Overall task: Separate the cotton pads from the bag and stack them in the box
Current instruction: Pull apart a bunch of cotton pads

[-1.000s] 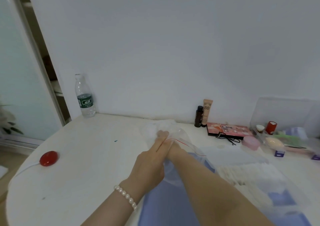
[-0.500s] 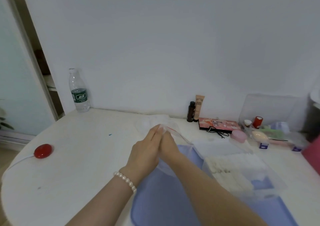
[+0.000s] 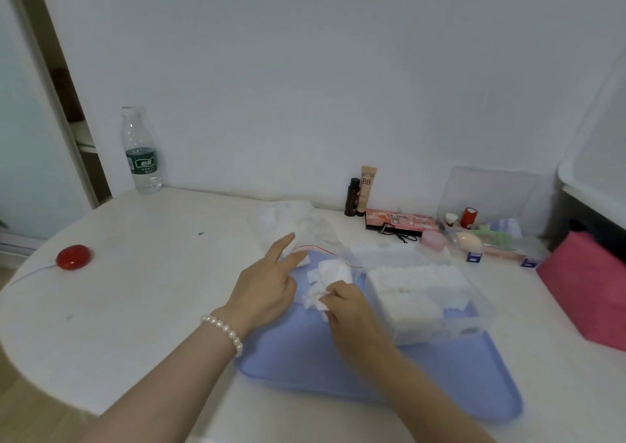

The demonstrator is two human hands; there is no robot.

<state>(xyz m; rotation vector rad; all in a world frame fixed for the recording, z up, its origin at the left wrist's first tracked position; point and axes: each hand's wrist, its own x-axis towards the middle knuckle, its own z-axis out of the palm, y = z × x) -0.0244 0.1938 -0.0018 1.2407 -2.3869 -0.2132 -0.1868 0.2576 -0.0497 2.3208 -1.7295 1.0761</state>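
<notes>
A clear zip bag (image 3: 291, 222) with a red seal line lies on the white table past the blue tray (image 3: 305, 358). My left hand (image 3: 267, 285), pearl bracelet on the wrist, rests at the bag's mouth with its fingers stretched out. My right hand (image 3: 349, 307) pinches a bunch of white cotton pads (image 3: 330, 281) just outside the bag, above the tray. The clear plastic box (image 3: 474, 310) stands on the tray to the right, with rows of cotton pads (image 3: 416, 286) stacked inside.
A water bottle (image 3: 142, 158) stands at the back left by the wall. A red round object (image 3: 74, 257) on a white cord lies at the left edge. Cosmetics, a palette (image 3: 399, 220) and an organiser (image 3: 491, 236) line the back right. A pink box (image 3: 589, 283) sits far right.
My right hand has come out of the bag with a bunch of cotton pads and drawn back toward me. My left hand stays at the bag's mouth. The view has tilted down and right.
</notes>
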